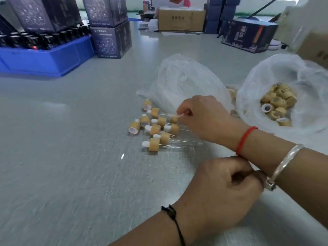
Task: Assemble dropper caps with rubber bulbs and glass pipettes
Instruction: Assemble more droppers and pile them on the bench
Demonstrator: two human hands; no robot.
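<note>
Left hand point(225, 194) nearest, fingers curled, contents not discernible. Right hand point(204, 118) beyond, pinching a dropper cap point(174, 119) over finished droppers point(159, 132) on table point(71, 139). Farther right, bagged loose caps point(276, 105).

A broad pale-grey table point(71, 121) runs to the far end, bearing a blue crate point(44, 59) of dark bottles point(35, 39) and stacked dark printed boxes point(111, 39) at far left, a cardboard carton point(181, 20) beyond, under bright daylight.
</note>
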